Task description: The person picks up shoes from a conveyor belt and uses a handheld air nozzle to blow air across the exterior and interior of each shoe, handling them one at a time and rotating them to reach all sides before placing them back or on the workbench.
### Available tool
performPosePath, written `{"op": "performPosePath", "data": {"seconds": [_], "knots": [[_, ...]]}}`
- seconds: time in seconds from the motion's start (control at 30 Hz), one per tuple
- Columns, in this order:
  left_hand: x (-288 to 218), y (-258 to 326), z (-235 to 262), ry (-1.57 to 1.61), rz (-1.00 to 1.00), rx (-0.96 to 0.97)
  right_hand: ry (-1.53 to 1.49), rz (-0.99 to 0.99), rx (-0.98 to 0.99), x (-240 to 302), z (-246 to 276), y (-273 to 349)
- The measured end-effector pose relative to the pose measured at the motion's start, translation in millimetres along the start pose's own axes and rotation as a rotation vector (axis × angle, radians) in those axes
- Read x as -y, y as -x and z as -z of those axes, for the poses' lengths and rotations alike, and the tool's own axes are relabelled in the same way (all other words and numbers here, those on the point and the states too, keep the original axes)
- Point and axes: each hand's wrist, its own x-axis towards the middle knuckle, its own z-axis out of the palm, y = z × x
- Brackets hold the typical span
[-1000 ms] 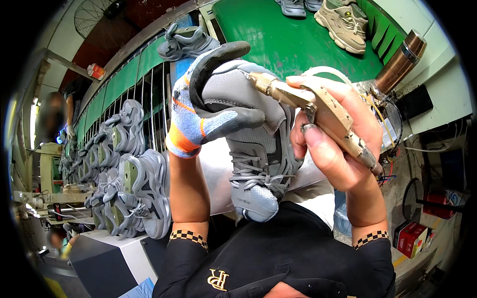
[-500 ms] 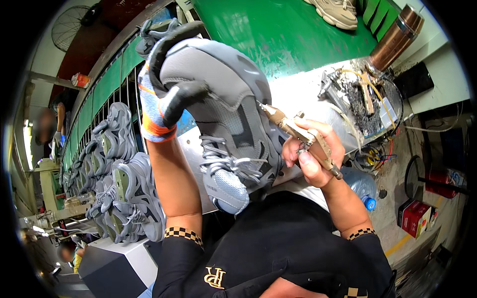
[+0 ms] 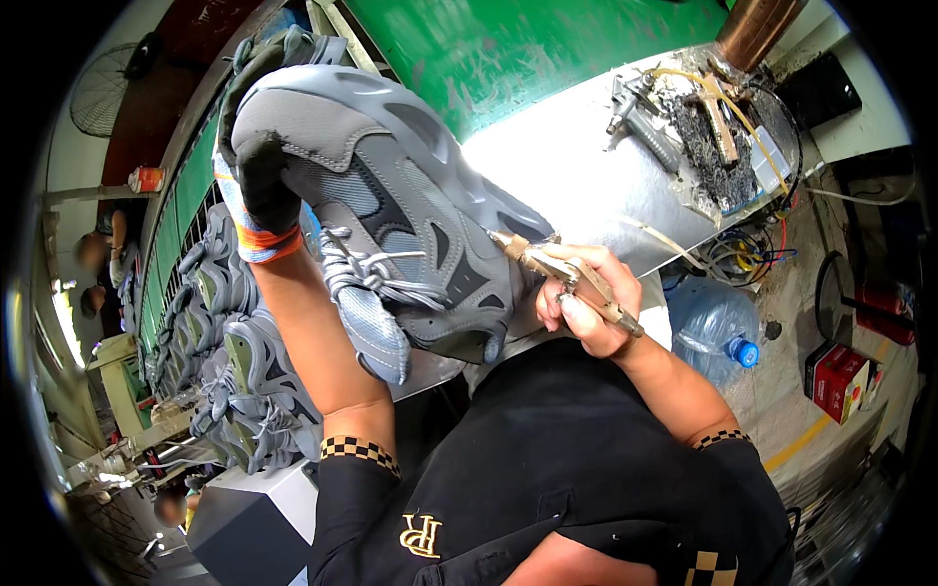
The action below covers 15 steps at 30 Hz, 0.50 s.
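Observation:
A grey sneaker (image 3: 391,200) with light laces (image 3: 362,264) is tilted in front of me, its toe up at the left and its sole edge facing the upper right. My left hand (image 3: 259,190), in a blue, orange and black glove, grips it around the toe; the thumb presses on the upper, and the other fingers are mostly hidden behind the shoe. Bare, my right hand (image 3: 596,298) is closed around a brass-coloured hand tool (image 3: 523,251) with a pointed nozzle. The nozzle tip meets the side of the shoe near the sole edge, towards the heel; whether it touches, I cannot tell.
Several grey sneakers (image 3: 264,376) stand on a rack at the left. On the bench (image 3: 596,195) lie a metal gun-like tool (image 3: 643,122), hoses and dark residue, beside a copper-coloured cylinder (image 3: 757,34). A large water bottle (image 3: 708,327) and red box (image 3: 838,381) sit lower right. Other people are far left.
The sneaker and both hands have shifted left in view. The shoe has turned to show more of its side, and the nozzle tip is now further along towards the heel.

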Motion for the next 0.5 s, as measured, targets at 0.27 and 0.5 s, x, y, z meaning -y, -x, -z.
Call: {"op": "performPosePath", "data": {"seconds": [0.27, 0.5], "knots": [[27.2, 18.1, 30.3, 0.093, 0.135, -0.108, 0.254, 0.109, 0.033, 10.7, 15.6, 9.9], [39.2, 26.9, 49.2, 0.253, 0.281, -0.167, 1.195, 0.271, -0.020, 38.2, 95.4, 0.2]]}}
